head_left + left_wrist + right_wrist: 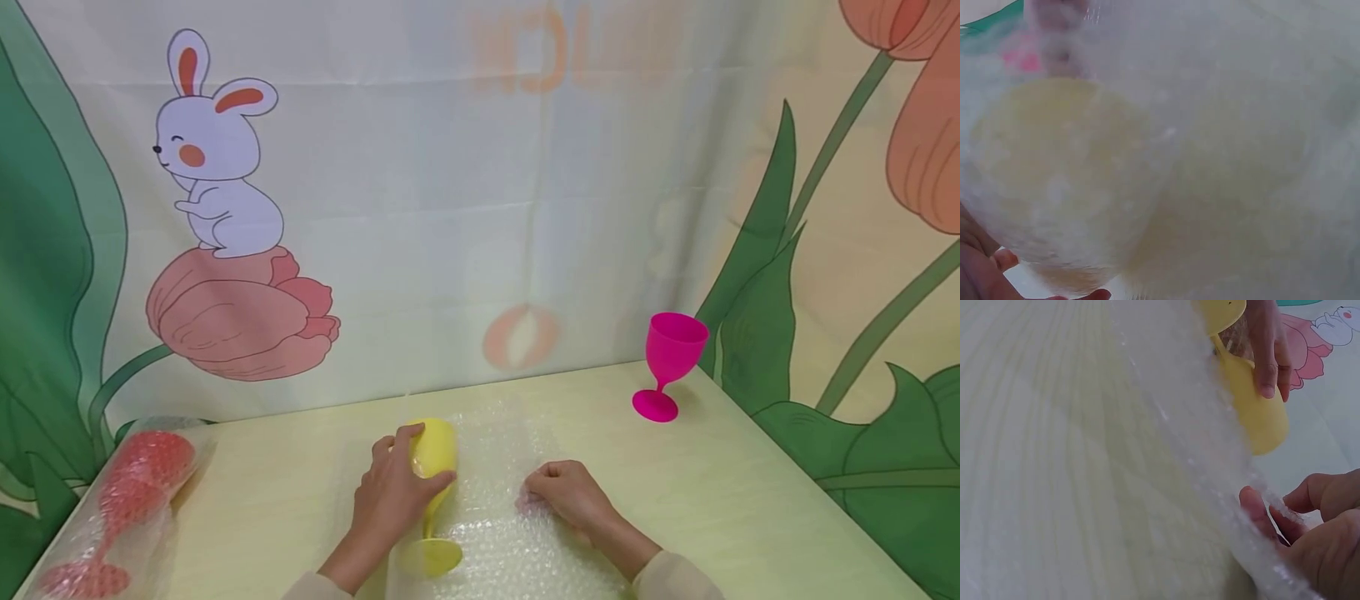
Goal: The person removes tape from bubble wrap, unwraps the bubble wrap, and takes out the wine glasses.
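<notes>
A yellow goblet (pixel 435 450) lies on its side over a sheet of bubble wrap (pixel 510 550), its round foot toward me. My left hand (pixel 393 487) grips the goblet's bowl, thumb on one side and fingers over the other. To its right, my right hand (pixel 573 500) pinches the edge of the bubble wrap. In the right wrist view the lifted film (pixel 1179 425) slants between that thumb and fingers. Through cloudy film, the left wrist view shows the yellow goblet (pixel 1060 169) blurred, with fingertips below it.
A bright pink goblet (pixel 675 350) stands upright at the table's back right. On the left lies a red goblet (pixel 142 475) wrapped in bubble wrap. A printed curtain with a rabbit (pixel 225 175) and tulips hangs behind the pale table (pixel 262 492).
</notes>
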Motion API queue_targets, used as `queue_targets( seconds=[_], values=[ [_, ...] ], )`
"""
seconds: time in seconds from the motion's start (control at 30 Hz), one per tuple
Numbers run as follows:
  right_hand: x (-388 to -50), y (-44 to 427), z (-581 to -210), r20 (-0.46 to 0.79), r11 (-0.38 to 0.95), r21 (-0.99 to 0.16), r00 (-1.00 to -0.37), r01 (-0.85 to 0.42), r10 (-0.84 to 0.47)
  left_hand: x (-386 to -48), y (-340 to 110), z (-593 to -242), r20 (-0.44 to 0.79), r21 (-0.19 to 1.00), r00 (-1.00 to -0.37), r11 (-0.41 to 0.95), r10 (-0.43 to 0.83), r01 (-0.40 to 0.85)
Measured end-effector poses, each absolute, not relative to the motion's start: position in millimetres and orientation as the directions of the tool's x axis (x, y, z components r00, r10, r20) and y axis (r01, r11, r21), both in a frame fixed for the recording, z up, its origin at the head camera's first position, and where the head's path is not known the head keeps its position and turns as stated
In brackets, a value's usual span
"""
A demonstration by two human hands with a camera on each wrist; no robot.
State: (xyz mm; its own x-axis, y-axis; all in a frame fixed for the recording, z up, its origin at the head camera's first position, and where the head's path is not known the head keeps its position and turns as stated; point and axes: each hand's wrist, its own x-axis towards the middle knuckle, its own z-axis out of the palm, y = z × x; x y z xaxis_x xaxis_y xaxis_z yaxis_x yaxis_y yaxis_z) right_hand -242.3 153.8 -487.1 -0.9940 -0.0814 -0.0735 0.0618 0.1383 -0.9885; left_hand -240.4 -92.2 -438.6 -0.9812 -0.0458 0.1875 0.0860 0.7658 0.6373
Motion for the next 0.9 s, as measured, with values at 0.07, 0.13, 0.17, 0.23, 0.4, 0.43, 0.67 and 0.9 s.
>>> queue_targets(
  seconds=[0.07, 0.13, 0.17, 0.23, 0.4, 0.43, 0.67, 0.9],
  values=[
    [-242, 155, -487, -0.083, 0.142, -0.987, -0.994, 0.072, -0.077, -241, -95, -438, 0.174, 0.626, -0.984, 0.777, -0.047, 0.073],
    [-243, 155, -487, -0.098, 0.145, -0.986, -0.993, 0.087, -0.07, -243, -97, -437, 0.157, 0.624, -0.986, 0.779, -0.051, 0.059],
    [-243, 156, -487, -0.107, 0.149, -0.984, -0.992, 0.097, -0.064, -243, -98, -437, 0.144, 0.627, -0.988, 0.777, -0.057, 0.047],
    [-243, 156, -487, -0.122, 0.157, -0.981, -0.991, 0.112, -0.055, -244, -99, -437, 0.112, 0.639, -0.991, 0.769, -0.073, 0.016],
    [-245, 156, -489, -0.125, 0.154, -0.981, -0.991, 0.117, -0.044, -246, -101, -439, 0.043, 0.671, -0.994, 0.74, -0.101, -0.046],
    [-246, 156, -490, -0.121, 0.149, -0.982, -0.992, 0.114, -0.038, -247, -101, -439, 0.037, 0.675, -0.994, 0.736, -0.1, -0.049],
    [-247, 156, -491, -0.108, 0.135, -0.985, -0.994, 0.103, -0.028, -248, -102, -445, 0.025, 0.686, -0.996, 0.726, -0.087, -0.046],
    [-246, 158, -487, -0.093, 0.182, -0.98, -0.994, 0.081, -0.058, -246, -102, -449, 0.063, 0.67, -0.995, 0.742, -0.072, -0.011]
  ],
)
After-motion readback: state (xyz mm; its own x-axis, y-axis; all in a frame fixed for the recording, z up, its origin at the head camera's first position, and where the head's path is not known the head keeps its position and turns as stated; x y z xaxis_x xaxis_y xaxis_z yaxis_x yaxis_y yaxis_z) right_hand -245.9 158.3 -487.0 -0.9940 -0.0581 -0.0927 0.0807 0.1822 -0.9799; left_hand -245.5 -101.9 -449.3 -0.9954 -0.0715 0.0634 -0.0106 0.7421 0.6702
